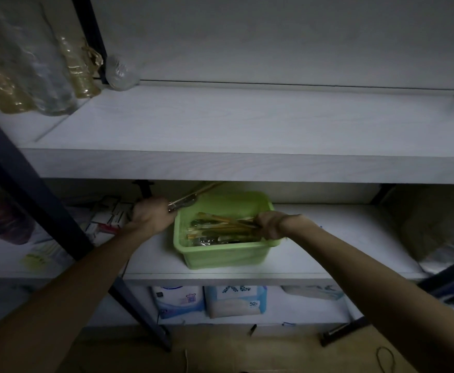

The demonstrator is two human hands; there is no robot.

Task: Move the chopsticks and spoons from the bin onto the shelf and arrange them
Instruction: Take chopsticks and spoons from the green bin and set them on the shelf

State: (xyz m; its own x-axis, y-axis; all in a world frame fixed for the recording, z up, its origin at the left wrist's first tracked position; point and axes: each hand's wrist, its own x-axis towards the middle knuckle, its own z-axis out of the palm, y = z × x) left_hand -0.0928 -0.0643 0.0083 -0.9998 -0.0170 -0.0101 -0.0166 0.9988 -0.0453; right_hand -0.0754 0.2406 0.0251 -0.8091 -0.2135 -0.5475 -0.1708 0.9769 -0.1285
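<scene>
Reaching into the green bin [222, 254] on the lower shelf [328, 238]: right hand [270, 224] grips a bundle of chopsticks [231, 224] at its right end, left hand [150, 215] holds a wrapped set [185, 201] lifted clear over the bin's left rim. Dim view, but the wrap looks like clear film, so probably slippery. Items are light, stiff and thin; grip mid-length so they don't fan out. Upper shelf [247, 125] is the likely target.

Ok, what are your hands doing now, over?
Left hand grips a wrapped chopstick bundle beside the green bin. Right hand grips chopsticks inside the bin. Upper shelf just overhead.
</scene>
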